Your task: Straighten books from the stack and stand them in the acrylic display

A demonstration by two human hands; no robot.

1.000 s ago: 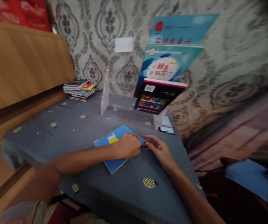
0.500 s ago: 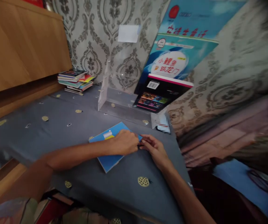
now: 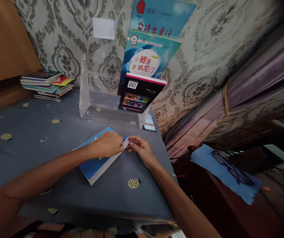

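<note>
A blue book (image 3: 90, 167) lies at an angle on the grey patterned cloth, its white page edges facing me. Across its cover rests my left hand (image 3: 110, 144), with the fingers curled down over the right part near the page edge. My right hand (image 3: 140, 148) is at the book's right corner, thumb and fingers closed together on it. Part of the cover is hidden under my left hand and forearm. Behind the book stands a clear acrylic rack (image 3: 112, 116); a black book (image 3: 138, 96) and two teal-blue books, one a teal picture book (image 3: 166, 49), lean at its right side.
A stack of books (image 3: 46, 84) sits at the back left beside a wooden cabinet (image 3: 5, 43). By the rack's right end is a small blurred item (image 3: 149, 124). Past the table's right edge, glasses (image 3: 231, 167) lie on a blue cloth (image 3: 206, 162).
My view has swung to the right, so the table things appear further left. More of the blue book's page edge shows now. Both hands remain at the book.
</note>
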